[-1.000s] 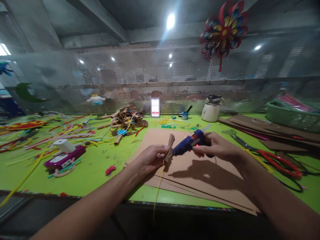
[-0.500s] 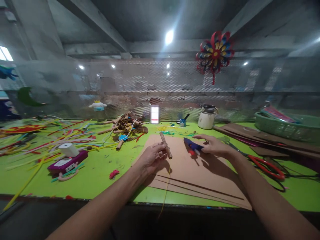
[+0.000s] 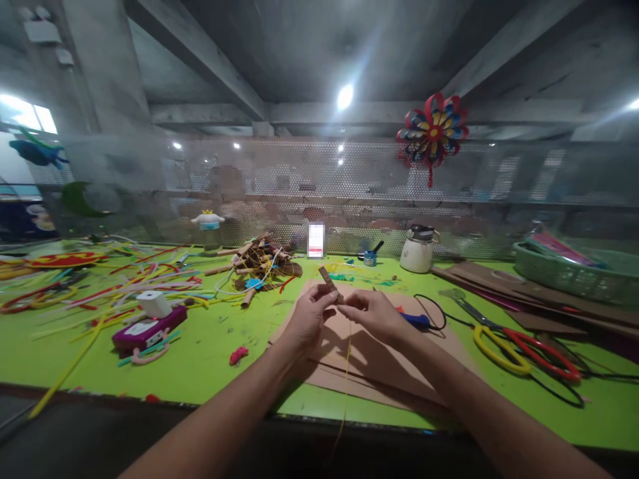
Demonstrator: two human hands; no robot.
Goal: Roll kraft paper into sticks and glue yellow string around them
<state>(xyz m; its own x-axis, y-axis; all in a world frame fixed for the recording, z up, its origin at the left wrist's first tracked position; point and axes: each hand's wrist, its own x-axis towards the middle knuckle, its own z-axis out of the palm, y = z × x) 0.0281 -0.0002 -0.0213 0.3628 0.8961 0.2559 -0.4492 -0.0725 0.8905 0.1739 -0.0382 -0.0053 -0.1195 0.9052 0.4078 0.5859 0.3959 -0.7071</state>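
Observation:
My left hand (image 3: 311,313) grips a thin brown paper roll (image 3: 327,278), its far end sticking up beyond the fingers. Closed at the roll's near end is my right hand (image 3: 372,314), fingertips meeting those of the left. A yellow string (image 3: 347,372) hangs from the hands past the table's front edge. Just beyond my right hand lies a blue glue gun (image 3: 417,320) with a black cord, partly hidden by that hand. Both hands are above a brown cardboard sheet (image 3: 369,372).
A pile of brown rolls (image 3: 262,263) with yellow string lies at the back left. Nearer are a purple power strip (image 3: 150,330) and scattered coloured strips. Yellow- and red-handled scissors (image 3: 499,349), a white jug (image 3: 417,253) and a green basket (image 3: 574,273) stand or lie right.
My right hand has moved left from the glue gun to the roll and closed on its near end. The glue gun lies on the cardboard. The camera view has tilted up slightly.

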